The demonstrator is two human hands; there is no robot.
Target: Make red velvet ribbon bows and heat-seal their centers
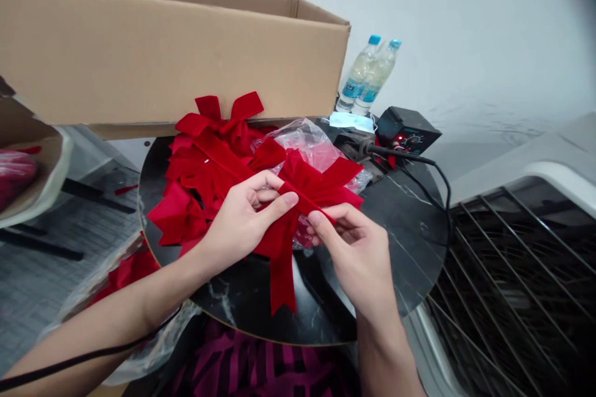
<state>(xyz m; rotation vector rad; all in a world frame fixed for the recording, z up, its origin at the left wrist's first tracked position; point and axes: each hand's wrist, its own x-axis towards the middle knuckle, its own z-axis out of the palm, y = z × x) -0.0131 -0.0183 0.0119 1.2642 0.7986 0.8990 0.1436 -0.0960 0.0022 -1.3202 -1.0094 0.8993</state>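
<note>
Both hands are closed on one red velvet bow (284, 242): the left hand (244, 223) pinches its narrow centre strip between thumb and fingers, and the right hand (354, 254) pinches the strip's other end. The bow is held just above a round black marble table (400, 248), its tails hanging toward the person. At far left, a pale curved tray (53, 161) holds a red bundle (13, 177). Red ribbon (128, 273) in clear plastic sits below the table's left edge. A heap of red bows (200, 167) lies left of the hands, touching a clear plastic bag (302, 149), under the overhanging cardboard box (139, 49). Further right stand two water bottles (367, 74), a blue face mask (351, 121) at their base, then a black soldering station (407, 130). A wire rack (512, 273) fills the far right.
</note>
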